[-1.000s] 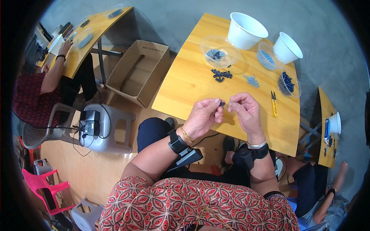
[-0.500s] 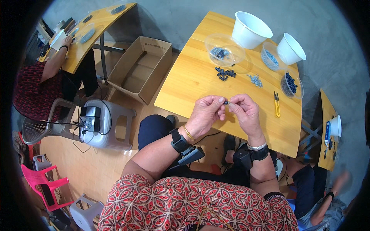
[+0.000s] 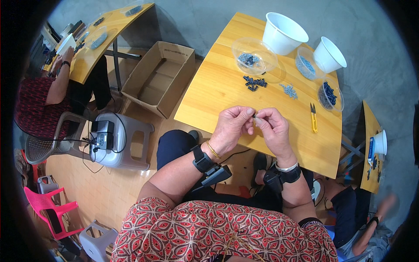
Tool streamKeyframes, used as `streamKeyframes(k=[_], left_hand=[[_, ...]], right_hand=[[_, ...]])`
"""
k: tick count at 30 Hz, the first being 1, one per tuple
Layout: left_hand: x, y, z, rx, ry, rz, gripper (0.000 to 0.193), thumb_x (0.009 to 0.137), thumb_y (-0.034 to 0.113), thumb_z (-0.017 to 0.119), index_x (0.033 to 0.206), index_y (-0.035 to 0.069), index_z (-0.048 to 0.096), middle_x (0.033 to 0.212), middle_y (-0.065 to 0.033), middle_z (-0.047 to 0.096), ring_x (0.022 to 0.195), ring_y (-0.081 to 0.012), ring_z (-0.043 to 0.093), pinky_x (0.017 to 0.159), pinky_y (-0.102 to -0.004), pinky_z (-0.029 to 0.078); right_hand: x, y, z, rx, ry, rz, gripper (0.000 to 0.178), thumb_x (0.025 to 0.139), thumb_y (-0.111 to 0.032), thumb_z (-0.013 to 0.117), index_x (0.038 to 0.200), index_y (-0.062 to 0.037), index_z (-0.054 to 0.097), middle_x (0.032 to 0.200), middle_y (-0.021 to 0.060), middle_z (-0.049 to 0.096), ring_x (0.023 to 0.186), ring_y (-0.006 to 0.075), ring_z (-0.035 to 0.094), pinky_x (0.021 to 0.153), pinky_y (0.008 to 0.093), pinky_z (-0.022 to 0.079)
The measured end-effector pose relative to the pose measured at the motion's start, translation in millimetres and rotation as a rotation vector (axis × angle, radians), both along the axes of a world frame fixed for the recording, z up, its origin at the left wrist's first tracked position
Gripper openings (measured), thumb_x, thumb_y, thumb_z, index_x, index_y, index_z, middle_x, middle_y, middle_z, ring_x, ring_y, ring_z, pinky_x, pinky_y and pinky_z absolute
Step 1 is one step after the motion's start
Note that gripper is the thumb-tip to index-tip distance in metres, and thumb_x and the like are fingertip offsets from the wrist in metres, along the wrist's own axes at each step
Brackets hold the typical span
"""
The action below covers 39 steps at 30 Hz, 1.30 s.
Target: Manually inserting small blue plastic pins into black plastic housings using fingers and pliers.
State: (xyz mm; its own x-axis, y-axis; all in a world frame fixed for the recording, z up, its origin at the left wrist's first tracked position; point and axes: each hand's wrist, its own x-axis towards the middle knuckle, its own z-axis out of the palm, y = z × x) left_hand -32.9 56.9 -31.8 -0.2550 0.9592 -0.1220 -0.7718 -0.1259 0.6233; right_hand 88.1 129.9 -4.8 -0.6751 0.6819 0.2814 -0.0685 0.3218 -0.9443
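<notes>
Above the near edge of the wooden table (image 3: 209, 87), my left hand (image 3: 230, 125) pinches a small dark plastic part (image 3: 254, 115) between thumb and forefinger. My right hand (image 3: 274, 127) is closed in a pinch right against that part; whatever its fingertips hold is hidden. Beyond my hands lie a loose pile of dark plastic parts (image 3: 255, 82) and a pile of small silvery pieces (image 3: 288, 91). Yellow-handled thread snips (image 3: 314, 120) rest to the right, blades pointing away from me.
A clear tub (image 3: 267, 70) of mixed parts, a tub of silvery pieces (image 3: 305, 67) and a tub of dark parts (image 3: 330, 94) stand beyond, beside white buckets (image 3: 283, 37) (image 3: 329, 56). Left are a cardboard box (image 3: 161, 78), a stool (image 3: 126, 139) and a co-worker (image 3: 43, 94).
My right hand has shifted slightly left, bringing the fingertips of both hands together and covering more of the dark part. At the far left, the co-worker's hands have moved to the white container.
</notes>
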Motion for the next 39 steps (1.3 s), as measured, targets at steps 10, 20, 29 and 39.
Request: streamKeyframes(k=[10,20,29,39], left_hand=[[1.2,1.6,1.5,0.065,0.05,-0.023,0.018,0.084,0.003,0.056,0.101,-0.003,0.058,0.085,-0.0083,0.061,0.069,-0.0133,0.057,0.063,-0.024,0.051],[6.9,1.0,3.2,0.1,0.397,0.127,0.014,0.086,0.001,0.053,0.098,-0.003,0.057,0.083,-0.0076,0.06,0.069,-0.0124,0.059,0.063,-0.0238,0.052],[9.2,0.4,0.1,0.143,0.603,0.169,0.012,0.084,-0.002,0.054,0.095,-0.003,0.059,0.086,-0.0077,0.058,0.069,-0.0127,0.06,0.062,-0.0227,0.051],[11.6,-2.0,1.9,0.144,0.77,0.248,0.008,0.081,-0.005,0.055,0.087,-0.004,0.06,0.082,-0.0078,0.057,0.063,-0.0109,0.058,0.055,-0.0211,0.048]], right_hand=[[1.9,3.4,0.1,-0.109,0.051,0.014,0.006,0.083,0.001,0.054,0.089,0.0001,0.052,0.078,0.0023,0.056,0.068,0.007,0.053,0.061,0.0201,0.045],[10.2,12.6,9.4,-0.39,0.127,0.093,0.008,0.083,-0.002,0.053,0.09,0.0012,0.054,0.075,0.0032,0.056,0.065,0.008,0.053,0.061,0.0207,0.044],[12.7,12.6,11.6,-0.352,0.063,0.082,0.008,0.083,-0.001,0.054,0.09,0.0018,0.056,0.075,0.0018,0.057,0.065,0.0065,0.053,0.059,0.0192,0.043],[14.2,10.5,9.1,-0.262,-0.022,0.082,0.008,0.082,0.0,0.055,0.089,-0.0003,0.059,0.076,-0.0001,0.058,0.065,0.0048,0.052,0.059,0.0186,0.043]])
